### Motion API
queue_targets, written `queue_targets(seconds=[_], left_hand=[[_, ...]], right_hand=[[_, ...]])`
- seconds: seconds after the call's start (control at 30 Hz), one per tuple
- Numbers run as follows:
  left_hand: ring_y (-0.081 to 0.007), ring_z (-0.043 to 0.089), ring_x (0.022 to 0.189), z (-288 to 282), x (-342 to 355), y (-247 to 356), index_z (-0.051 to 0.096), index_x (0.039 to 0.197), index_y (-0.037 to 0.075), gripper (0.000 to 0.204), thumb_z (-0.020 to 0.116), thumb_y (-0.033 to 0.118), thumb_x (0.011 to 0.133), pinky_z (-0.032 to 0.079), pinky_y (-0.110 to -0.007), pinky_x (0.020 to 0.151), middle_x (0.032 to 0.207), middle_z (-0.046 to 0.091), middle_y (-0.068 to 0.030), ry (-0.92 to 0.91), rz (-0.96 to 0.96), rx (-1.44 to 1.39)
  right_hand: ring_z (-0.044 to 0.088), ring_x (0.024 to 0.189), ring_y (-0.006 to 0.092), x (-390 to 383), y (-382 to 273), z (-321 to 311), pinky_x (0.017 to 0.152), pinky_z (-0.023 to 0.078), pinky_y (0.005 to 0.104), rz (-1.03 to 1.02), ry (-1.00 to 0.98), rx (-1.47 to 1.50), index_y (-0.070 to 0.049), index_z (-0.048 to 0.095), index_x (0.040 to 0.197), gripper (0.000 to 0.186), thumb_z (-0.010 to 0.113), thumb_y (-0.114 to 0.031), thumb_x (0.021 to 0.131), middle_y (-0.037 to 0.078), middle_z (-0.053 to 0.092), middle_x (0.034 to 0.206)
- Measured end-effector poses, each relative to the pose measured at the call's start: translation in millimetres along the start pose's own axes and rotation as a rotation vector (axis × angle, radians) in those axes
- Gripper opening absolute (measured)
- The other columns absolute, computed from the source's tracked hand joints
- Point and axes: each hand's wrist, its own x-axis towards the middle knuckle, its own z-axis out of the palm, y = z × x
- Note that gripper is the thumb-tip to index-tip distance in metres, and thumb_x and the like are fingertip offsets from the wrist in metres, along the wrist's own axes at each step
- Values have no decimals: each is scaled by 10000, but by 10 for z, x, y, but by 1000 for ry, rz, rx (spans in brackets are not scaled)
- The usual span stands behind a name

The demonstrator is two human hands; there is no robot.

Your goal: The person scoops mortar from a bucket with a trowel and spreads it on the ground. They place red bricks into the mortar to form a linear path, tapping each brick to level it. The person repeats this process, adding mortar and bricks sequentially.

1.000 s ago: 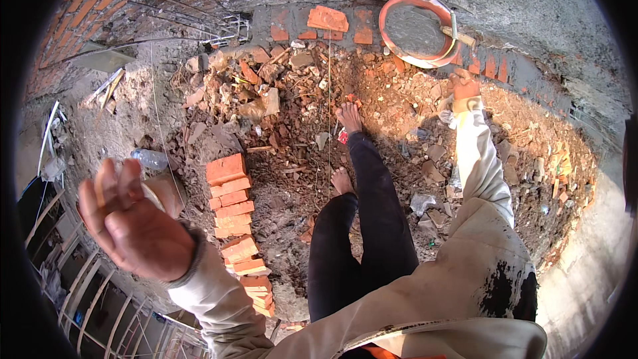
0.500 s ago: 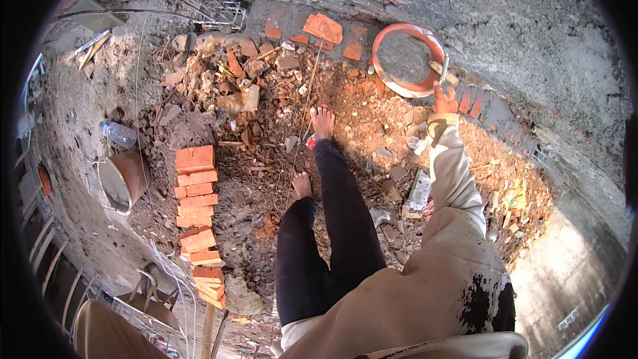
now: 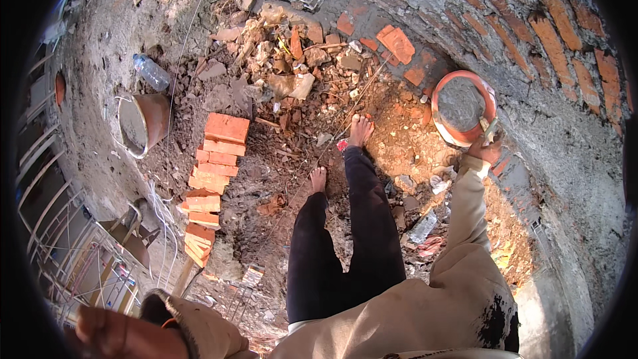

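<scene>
At the right, my right hand (image 3: 484, 150) is closed at the wooden handle of what looks like a trowel (image 3: 490, 129), by the rim of a reddish bucket (image 3: 441, 121). Grey wet mortar (image 3: 462, 103) fills the bucket, and the tool's blade does not show. My left hand (image 3: 123, 334) is raised close to the camera at the lower left, blurred, its fingers hard to make out. Left of my legs, a row of orange bricks (image 3: 218, 148) lies on the ground. One more brick (image 3: 397, 44) rests on the low mortared course at the far side.
A rough brick wall (image 3: 551, 46) rises along the far right. Rubble (image 3: 292, 60) covers the ground before my bare feet. A string runs over it. A second bucket (image 3: 152, 118) and a plastic bottle (image 3: 151, 72) are at the left, above metal bars (image 3: 63, 239).
My view has turned, so the scene sits differently. My left hand has come into view at the lower left. My right hand stays by the bucket at the tool's handle.
</scene>
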Motion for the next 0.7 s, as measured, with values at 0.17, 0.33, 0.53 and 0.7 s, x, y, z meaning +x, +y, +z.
queue_targets(seconds=[0.17, 0.33, 0.53, 0.7], left_hand=[[-126, 558, 620, -1253, -2309, -662, 466, 1224, -20, 424, 483, 290, 935, 483, -247, 598, 829, 581, -86, 245, -1191, 593], [-142, 572, 687, -2334, -4424, -166, 511, 1179, 46, 393, 537, 320, 900, 496, -243, 497, 862, 571, -80, 142, -1536, 943], [-138, 566, 637, -2604, -5371, -59, 539, 1125, 41, 337, 560, 272, 881, 475, -238, 392, 789, 576, -80, 440, -1802, 883], [-169, 575, 669, -2445, -5940, 302, 543, 1113, 26, 345, 570, 273, 873, 484, -293, 559, 740, 589, -70, 369, -1880, 909]], right_hand=[[577, 966, 337, -657, -101, 923, 822, 472, 432, -405, -503, 523, 35, 549, 1137, 393, 608, -165, 804, 220, 559, 1127], [621, 893, 351, -1254, -1354, 2090, 741, 497, 415, 161, -884, 480, -4, 644, 944, 303, 656, -253, 772, 198, 650, 910], [619, 755, 322, -985, -1722, 3629, 660, 507, 385, 290, -598, 224, -25, 646, 933, 309, 694, -258, 735, 151, 637, 806], [570, 736, 140, -1032, -2130, 3561, 621, 487, 271, 910, -882, 812, -117, 611, 1055, 278, 642, -254, 816, 44, 609, 957]])
